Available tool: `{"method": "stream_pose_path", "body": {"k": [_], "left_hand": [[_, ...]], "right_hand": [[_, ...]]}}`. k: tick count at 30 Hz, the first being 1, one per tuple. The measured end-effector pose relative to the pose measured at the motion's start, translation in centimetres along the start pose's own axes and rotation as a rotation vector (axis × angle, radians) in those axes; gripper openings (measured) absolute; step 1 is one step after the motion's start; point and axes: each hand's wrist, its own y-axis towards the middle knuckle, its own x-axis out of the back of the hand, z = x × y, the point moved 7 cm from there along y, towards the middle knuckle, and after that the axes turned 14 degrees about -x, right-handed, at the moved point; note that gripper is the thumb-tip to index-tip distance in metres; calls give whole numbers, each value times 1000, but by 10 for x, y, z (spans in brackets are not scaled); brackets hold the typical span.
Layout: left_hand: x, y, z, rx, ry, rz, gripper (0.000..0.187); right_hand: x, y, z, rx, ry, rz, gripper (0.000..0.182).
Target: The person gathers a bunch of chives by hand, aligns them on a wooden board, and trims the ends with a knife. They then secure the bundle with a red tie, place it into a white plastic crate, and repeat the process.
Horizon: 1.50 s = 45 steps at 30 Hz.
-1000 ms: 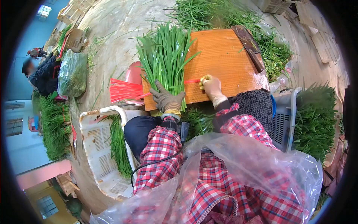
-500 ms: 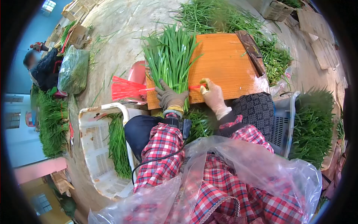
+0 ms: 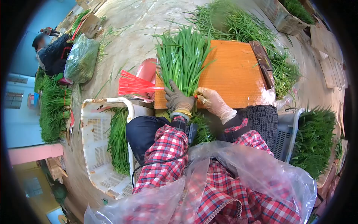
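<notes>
A bunch of long green chives (image 3: 182, 61) lies on the orange wooden board (image 3: 238, 74), leaves pointing away from me. My left hand (image 3: 179, 99), in a grey glove, grips its lower end with the fingers over the stalks. My right hand (image 3: 215, 102), in a pale glove, is closed at the bunch's right side, close to the left fingertips. A bit of red tie strip shows at its pinched fingers. Left of the bunch, red tie strips (image 3: 136, 86) fan out, one running under my left hand. How the strip passes beneath the stalks is hidden.
A dark, worn flat bar (image 3: 262, 63) lies along the board's right edge. Loose greens (image 3: 231, 22) are heaped behind it. White crates (image 3: 108, 145) with greens stand on both sides. A pink plastic object (image 3: 147, 72) is beside the board. A person (image 3: 52, 54) sits far left.
My right hand has moved left to the bunch, drawing the red strip end in close to the stalks. My left hand still holds the bunch. The whole view has shifted slightly.
</notes>
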Motion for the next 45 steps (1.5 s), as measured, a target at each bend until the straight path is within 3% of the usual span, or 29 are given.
{"method": "stream_pose_path", "body": {"k": [3, 6, 9, 14, 17, 18, 20, 23, 25, 27, 31, 32, 35, 36, 38, 40, 43, 45], "left_hand": [[0, -2, -1, -19, 41, -27, 109], [-11, 6, 5, -23, 80, -24, 101], [-9, 9, 9, -51, 42, -19, 106], [-3, 6, 29, -244, -400, -63, 121], [-5, 22, 58, -407, -574, -124, 117], [8, 17, 70, -385, -615, -279, 93], [-1, 48, 114, -265, -970, -398, 57], [-21, 101, 142, -258, -200, -19, 39], [-34, 115, 154, -212, -27, 89, 38], [-40, 124, 160, -148, -44, 101, 37], [-37, 133, 159, -99, -302, 9, 37], [-32, 130, 160, -125, -420, -91, 38], [-23, 120, 147, -400, -979, -201, 41], [-27, 116, 148, -309, -1148, -216, 42], [-24, 111, 171, -123, -816, -415, 40], [-28, 74, 177, 140, -1270, -578, 38], [17, 21, 134, -43, -622, -447, 37], [4, 18, 119, -103, -459, -353, 35]], "right_hand": [[-13, 19, 12, -93, 21, 106, 12], [-31, 45, 24, -57, -185, 135, 16], [-50, 68, 22, -73, -373, 154, 22], [-65, 85, 20, -147, -656, 271, 29], [-72, 89, 17, -152, -697, 309, 32], [-72, 89, 21, -162, -717, 321, 32], [-70, 89, 23, -169, -744, 320, 33], [-67, 86, 26, -175, -736, 319, 33], [-68, 85, 21, -155, -705, 274, 30], [-66, 84, 21, -118, -691, 241, 28], [-61, 79, 24, -135, -653, 210, 26], [-60, 78, 24, -137, -632, 196, 27], [-59, 77, 19, -150, -574, 176, 29], [-58, 77, 18, -154, -562, 176, 30], [-56, 77, 17, -164, -539, 176, 31], [-55, 77, 15, -176, -518, 180, 32], [-55, 78, 17, -158, -502, 176, 31], [-57, 77, 20, -133, -512, 176, 31]]}}
